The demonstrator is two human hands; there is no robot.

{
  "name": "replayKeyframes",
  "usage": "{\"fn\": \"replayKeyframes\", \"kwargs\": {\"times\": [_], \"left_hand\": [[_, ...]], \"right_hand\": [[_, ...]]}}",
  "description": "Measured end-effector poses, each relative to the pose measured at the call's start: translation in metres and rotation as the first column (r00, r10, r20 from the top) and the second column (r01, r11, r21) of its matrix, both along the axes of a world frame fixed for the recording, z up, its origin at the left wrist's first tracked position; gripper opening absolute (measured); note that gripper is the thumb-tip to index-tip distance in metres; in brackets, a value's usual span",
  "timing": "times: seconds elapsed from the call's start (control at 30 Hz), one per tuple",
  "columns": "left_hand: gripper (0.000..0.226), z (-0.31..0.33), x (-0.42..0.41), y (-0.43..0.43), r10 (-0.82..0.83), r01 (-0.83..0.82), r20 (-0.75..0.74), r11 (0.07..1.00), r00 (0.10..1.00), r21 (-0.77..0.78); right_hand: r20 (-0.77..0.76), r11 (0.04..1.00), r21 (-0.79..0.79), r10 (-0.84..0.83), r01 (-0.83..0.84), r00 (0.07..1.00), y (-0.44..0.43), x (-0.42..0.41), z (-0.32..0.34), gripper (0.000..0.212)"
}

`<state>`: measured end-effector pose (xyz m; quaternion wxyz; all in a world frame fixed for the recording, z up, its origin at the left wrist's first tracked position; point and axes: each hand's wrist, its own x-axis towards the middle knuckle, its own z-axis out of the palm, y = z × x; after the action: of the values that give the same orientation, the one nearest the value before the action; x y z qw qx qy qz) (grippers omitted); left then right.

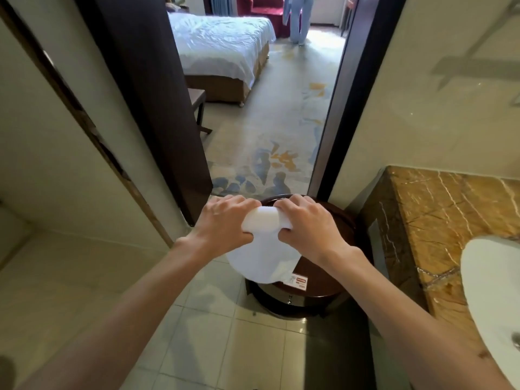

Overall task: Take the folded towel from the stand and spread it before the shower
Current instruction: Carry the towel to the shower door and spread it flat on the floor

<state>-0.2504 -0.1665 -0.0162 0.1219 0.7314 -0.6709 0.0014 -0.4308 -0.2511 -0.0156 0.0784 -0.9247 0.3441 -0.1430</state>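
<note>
A white towel (263, 257) is partly rolled at its top, and a loose part hangs down over the front of a round dark wooden stand (332, 277). My left hand (225, 223) grips the roll's left end with curled fingers. My right hand (308, 220) grips the right end the same way. Both hands are just above the stand's top, close together. A small white and red card (298, 282) lies on the stand near the towel's lower edge.
A brown marble counter (439, 220) with a white basin (495, 302) stands at the right. Ahead, an open doorway leads to a carpeted bedroom with a bed (222, 49), where a person (299, 18) stands at the far end. A dark door (157, 94) is at the left. Pale tiles cover the floor (213, 342).
</note>
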Motion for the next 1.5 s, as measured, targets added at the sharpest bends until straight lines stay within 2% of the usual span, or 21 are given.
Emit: {"fn": "replayKeyframes", "kwargs": {"times": [0.27, 0.5, 0.97, 1.17, 1.5], "left_hand": [[0.055, 0.001, 0.033, 0.029, 0.04, -0.042, -0.032, 0.996, 0.999, -0.08], [0.053, -0.003, 0.071, 0.044, 0.134, -0.134, -0.103, 0.991, 0.986, 0.011], [0.047, -0.015, 0.139, 0.075, 0.34, -0.343, -0.084, 0.939, 0.937, -0.019], [0.049, -0.007, 0.15, 0.084, 0.53, -0.529, -0.134, 0.847, 0.837, 0.05], [0.047, 0.005, 0.141, 0.095, 0.815, -0.815, -0.133, 0.575, 0.564, 0.072]], "right_hand": [[-0.032, 0.997, 0.057, 0.05, -0.048, 0.998, 0.021, 0.039, 0.005, 0.045], [-0.083, 0.989, 0.061, 0.138, -0.133, 0.987, 0.027, 0.085, 0.007, 0.045], [-0.083, 0.929, 0.069, 0.37, -0.365, 0.925, 0.018, 0.18, -0.001, 0.043], [-0.063, 0.839, 0.099, 0.542, -0.535, 0.838, 0.004, 0.224, -0.004, 0.042], [-0.037, 0.573, 0.113, 0.819, -0.812, 0.573, -0.01, 0.283, 0.001, 0.046]]}}
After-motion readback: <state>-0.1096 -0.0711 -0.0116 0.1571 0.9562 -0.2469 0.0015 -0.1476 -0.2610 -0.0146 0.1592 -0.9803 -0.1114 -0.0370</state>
